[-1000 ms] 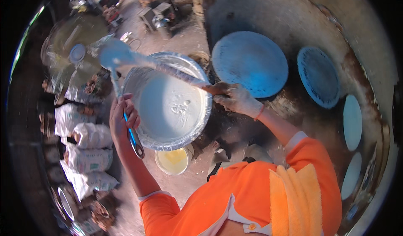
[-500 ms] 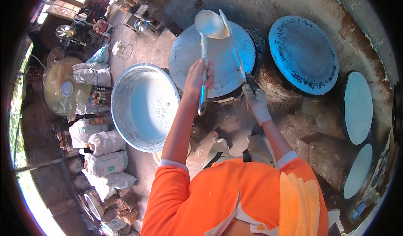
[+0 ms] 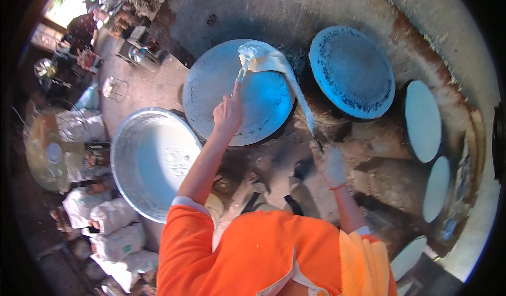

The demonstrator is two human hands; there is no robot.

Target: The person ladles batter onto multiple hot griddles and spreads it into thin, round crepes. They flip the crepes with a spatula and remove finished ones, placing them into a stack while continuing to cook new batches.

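Observation:
My left hand (image 3: 227, 115) is closed round the handle of a ladle (image 3: 243, 73), the index finger stretched along it. The ladle's head is over the far part of a large round griddle (image 3: 211, 93) and is smeared by motion. Pale batter coats it. In my right hand (image 3: 331, 164), which wears a pale glove with dark fingertips, is a long thin spatula (image 3: 300, 96). Its blade reaches up over the griddle's right side, and its far end meets or overlaps the ladle. A wide metal basin (image 3: 117, 161) with white batter stands left of the griddle.
A second round griddle (image 3: 352, 72) is at the right, with pale round discs (image 3: 422, 121) beyond it along the curved wall (image 3: 443, 43). At the left are a fan (image 3: 54, 152) and stacked white sacks (image 3: 118, 240). A person (image 3: 81, 32) is at the far left.
The view has shifted. My right hand has drawn back from the griddle's edge with the spatula. My left hand has slid up the ladle's handle, and the ladle's bowl has turned.

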